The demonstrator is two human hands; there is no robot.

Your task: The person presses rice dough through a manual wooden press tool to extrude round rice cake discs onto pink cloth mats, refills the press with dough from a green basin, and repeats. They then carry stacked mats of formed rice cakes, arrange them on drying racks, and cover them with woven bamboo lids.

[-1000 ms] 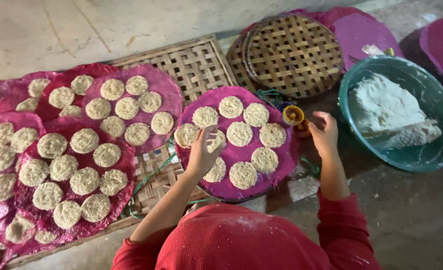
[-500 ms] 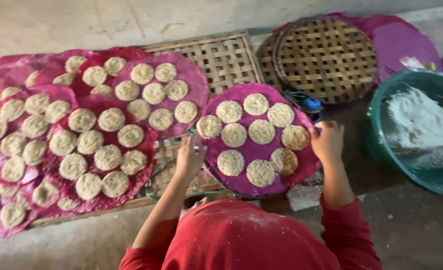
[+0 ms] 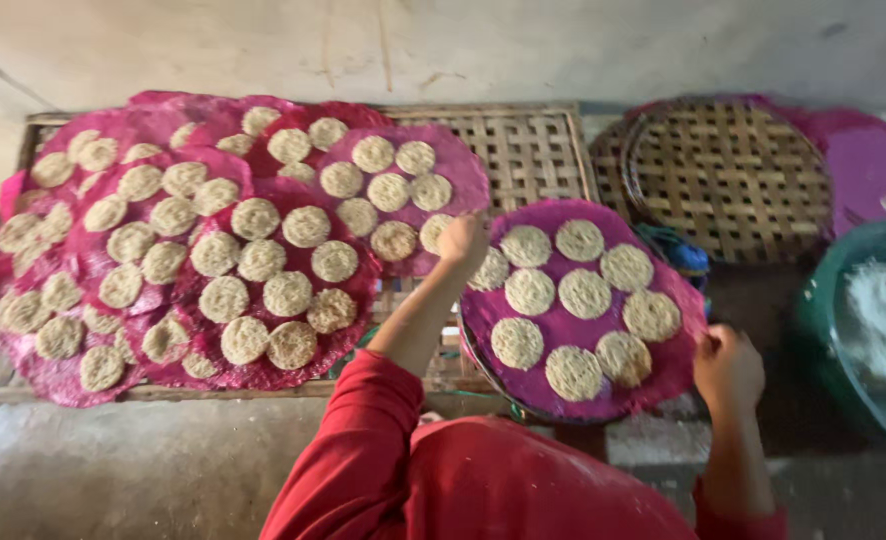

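Observation:
A round tray (image 3: 675, 372) covered by a magenta sheet carries several pale round noodle-like cakes (image 3: 585, 293). It sits at the right end of the bamboo rack. My left hand (image 3: 462, 240) grips the tray's far left edge, with the red-sleeved arm stretched out to it. My right hand (image 3: 728, 366) is closed on the tray's near right rim.
The slatted bamboo rack (image 3: 528, 150) holds several overlapping magenta sheets (image 3: 63, 375) full of the same cakes on its left. A bare woven round tray (image 3: 728, 180) lies at the back right on more magenta sheets (image 3: 868, 160). A green basin (image 3: 823, 320) with white mash stands at the right edge.
My right hand left a small orange cup by the tray's far edge and took hold of the rim. My left hand moved from the cakes to the tray's left edge.

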